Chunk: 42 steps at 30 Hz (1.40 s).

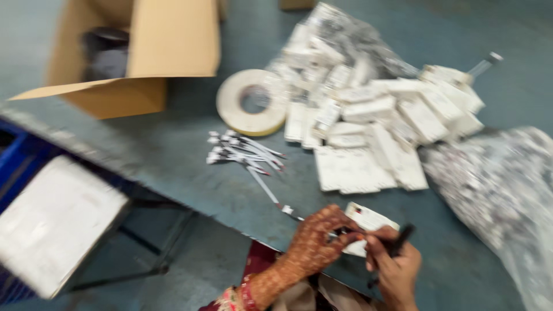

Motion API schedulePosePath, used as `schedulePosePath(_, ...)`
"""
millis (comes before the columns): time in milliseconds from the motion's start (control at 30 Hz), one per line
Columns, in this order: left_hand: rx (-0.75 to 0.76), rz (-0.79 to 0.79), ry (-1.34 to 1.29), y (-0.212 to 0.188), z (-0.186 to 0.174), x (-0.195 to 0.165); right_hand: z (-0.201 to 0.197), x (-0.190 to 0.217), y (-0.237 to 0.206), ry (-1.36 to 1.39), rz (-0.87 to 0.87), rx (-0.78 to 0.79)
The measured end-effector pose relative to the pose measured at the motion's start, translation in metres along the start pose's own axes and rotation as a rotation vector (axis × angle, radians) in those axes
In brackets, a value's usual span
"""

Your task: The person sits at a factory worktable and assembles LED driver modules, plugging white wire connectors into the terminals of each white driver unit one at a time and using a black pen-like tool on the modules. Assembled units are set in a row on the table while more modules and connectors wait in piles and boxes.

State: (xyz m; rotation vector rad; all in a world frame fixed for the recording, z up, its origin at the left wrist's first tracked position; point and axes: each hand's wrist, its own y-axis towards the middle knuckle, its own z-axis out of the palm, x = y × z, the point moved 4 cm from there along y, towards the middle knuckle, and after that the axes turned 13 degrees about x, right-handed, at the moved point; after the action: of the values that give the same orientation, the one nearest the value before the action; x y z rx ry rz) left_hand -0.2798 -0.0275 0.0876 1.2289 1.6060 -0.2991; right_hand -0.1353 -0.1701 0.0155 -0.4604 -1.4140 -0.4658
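Note:
My left hand [315, 239], patterned with henna, pinches the near edge of a small white card [366, 222] at the table's front edge. My right hand [395, 266] grips a black pen [399, 241] and also touches the card from the right. A thin white strip with a dark end [271, 194] lies on the table just left of my left hand. The frame is motion-blurred.
A pile of white cards [377, 124] covers the middle right, with a tape roll [252, 102] and a bunch of white strips [242, 152] to its left. An open cardboard box [135, 55] stands far left. A clear plastic bag [495, 184] lies right. A blue crate [23, 164] sits below left.

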Motion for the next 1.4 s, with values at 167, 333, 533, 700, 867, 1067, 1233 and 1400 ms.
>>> schedulePosePath(167,0.021,-0.136,-0.066,0.0,0.008,0.014,-0.022,-0.047,0.025,-0.065,0.06,0.116)
schedulePosePath(333,0.003,-0.135,-0.047,-0.004,0.01,0.014,-0.024,-0.058,0.033,-0.119,-0.025,0.127)
schedulePosePath(533,-0.059,-0.165,-0.007,-0.005,0.003,0.017,-0.003,-0.025,0.005,0.128,-0.182,-0.195)
schedulePosePath(700,0.04,-0.205,0.103,-0.003,-0.031,0.035,-0.029,0.024,0.007,0.437,-0.308,-0.227)
schedulePosePath(867,0.192,-0.158,0.121,0.011,-0.016,0.052,-0.036,0.046,0.009,0.247,-0.328,-0.238)
schedulePosePath(1067,0.251,-0.172,0.151,0.017,0.004,0.072,-0.004,0.079,0.025,-0.836,-0.149,0.03)
schedulePosePath(1233,0.204,-0.151,0.203,0.015,0.002,0.072,0.022,0.078,0.033,-1.055,0.155,0.228)
schedulePosePath(1400,0.237,-0.141,0.207,0.016,0.002,0.072,0.026,0.079,0.033,-1.014,0.024,0.282)
